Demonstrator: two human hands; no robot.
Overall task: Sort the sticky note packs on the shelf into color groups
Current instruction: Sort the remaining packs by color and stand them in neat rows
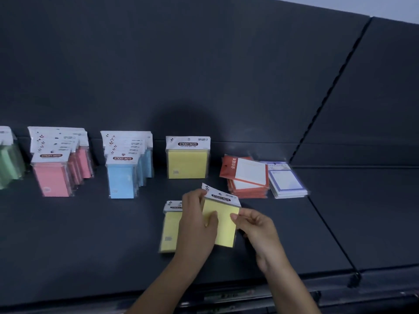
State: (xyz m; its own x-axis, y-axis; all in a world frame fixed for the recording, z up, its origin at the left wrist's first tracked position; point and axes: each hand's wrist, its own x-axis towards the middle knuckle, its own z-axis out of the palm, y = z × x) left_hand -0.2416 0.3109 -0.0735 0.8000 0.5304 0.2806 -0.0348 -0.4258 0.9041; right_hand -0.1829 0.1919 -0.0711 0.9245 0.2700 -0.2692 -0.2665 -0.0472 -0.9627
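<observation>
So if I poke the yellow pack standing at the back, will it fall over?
Probably: the standing yellow pack balances upright on its bottom edge, so it likely tips easily. It looks shiny-wrapped, so maybe slippery.

Yellow sticky note pack (223, 223) between left hand (196, 225) and right hand (257, 230).

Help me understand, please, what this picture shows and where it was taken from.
There is no machine here: a person wears a camera on the head, looking down at their own two hands. Both the left hand and the right hand grip one yellow pack of sticky notes above the dark shelf. A second yellow pack lies partly behind the left hand; a third yellow pack stands further back. Leftward stand blue packs, pink packs and green packs; rightward lie red-bordered pads and blue-bordered pads.
</observation>
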